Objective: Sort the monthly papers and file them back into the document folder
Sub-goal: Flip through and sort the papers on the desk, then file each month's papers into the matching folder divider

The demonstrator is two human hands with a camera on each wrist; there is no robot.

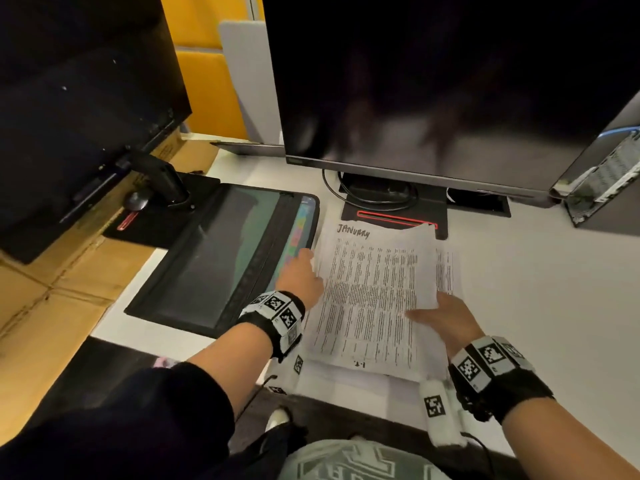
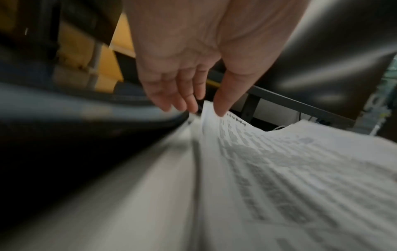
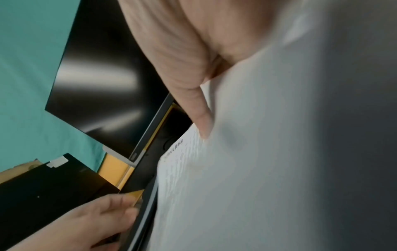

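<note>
A stack of printed papers (image 1: 346,341) lies on the white desk (image 1: 536,271) in front of me. The top sheet (image 1: 374,289), headed JANUARY, is lifted off the stack. My right hand (image 1: 426,311) pinches its near right corner, thumb (image 3: 204,122) on top and fingers hidden under the sheet (image 3: 268,152). My left hand (image 1: 304,265) is at the sheet's left edge with its fingers straight. Its thumb (image 2: 220,108) touches the paper's edge (image 2: 279,161). The black document folder (image 1: 214,265) lies open-topped to the left, with coloured tabs (image 1: 299,233) by my left fingers.
A large dark monitor (image 1: 450,81) stands behind the papers on a black base (image 1: 394,209) with cables. A second monitor (image 1: 79,98) is at the left on its own stand (image 1: 162,178). A computer case (image 1: 606,174) sits at the right. Cardboard (image 1: 52,299) lies left of the desk.
</note>
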